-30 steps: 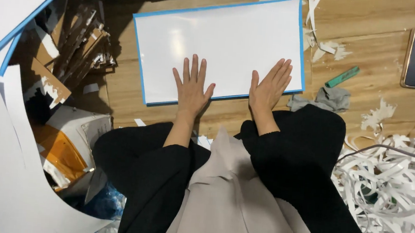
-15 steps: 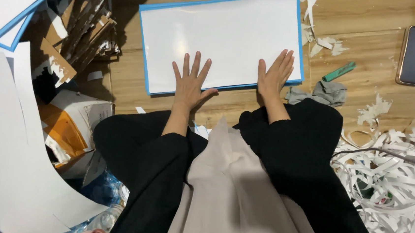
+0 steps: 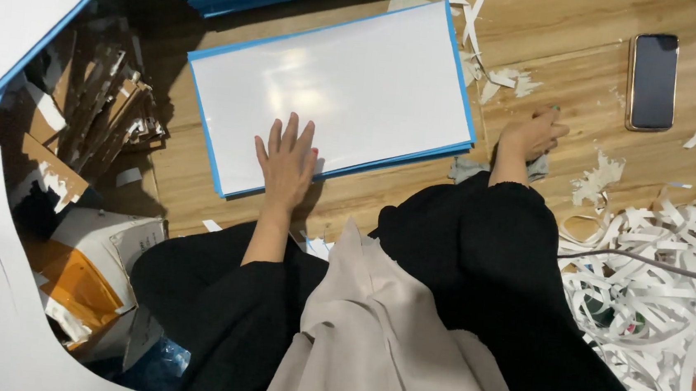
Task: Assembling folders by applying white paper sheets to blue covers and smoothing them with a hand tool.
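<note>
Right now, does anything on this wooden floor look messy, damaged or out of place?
Yes. Curled white paper strips lie heaped at the right, and torn scraps sit by the white blue-edged board. Ripped brown cardboard is piled at the left. The dark phone lies among the litter.

One white board point(image 3: 335, 95), one phone point(image 3: 652, 81), two hands point(image 3: 287, 162)

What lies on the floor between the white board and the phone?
Between white board and phone, the head view shows torn paper scraps on wooden floor.
</note>
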